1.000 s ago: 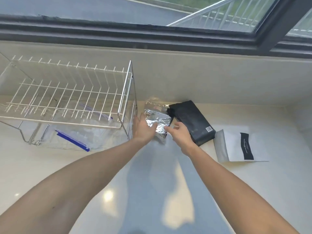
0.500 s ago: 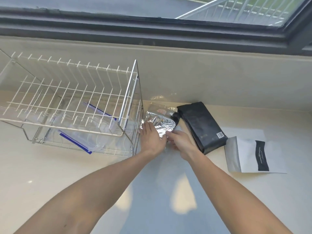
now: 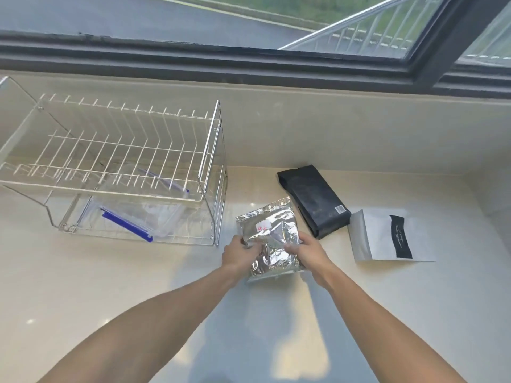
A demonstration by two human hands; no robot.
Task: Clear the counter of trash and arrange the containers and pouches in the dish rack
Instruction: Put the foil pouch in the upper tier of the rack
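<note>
Task status is partial, judged from the present layout. The dish rack (image 3: 116, 172) stands on the desk (image 3: 83, 286) below the window sill, and its lower tier already carries clear containers with blue lids (image 3: 125, 223), so that portion reads as placed; how many containers lie there cannot be told. The upper tier of the rack is bare wire. Three pouches remain outside the rack. The silver foil pouch (image 3: 269, 236) is just right of the rack's front corner, held by both hands: the left hand (image 3: 239, 252) has its grip closed on the pouch's left edge, and the right hand (image 3: 307, 250) has its grip closed on the right edge. Whether the pouch's lower end rests on the desk or is lifted clear cannot be told. The black pouch (image 3: 313, 201) lies flat to the right of the rack, beyond the foil pouch, and the white pouch with a black label (image 3: 387, 236) lies farther right again, its corner touching or just beside the black pouch. No loose trash is visible on the desk near the rack. Remaining work, by estimate: transfer all three pouches into the rack, foil pouch first
</note>
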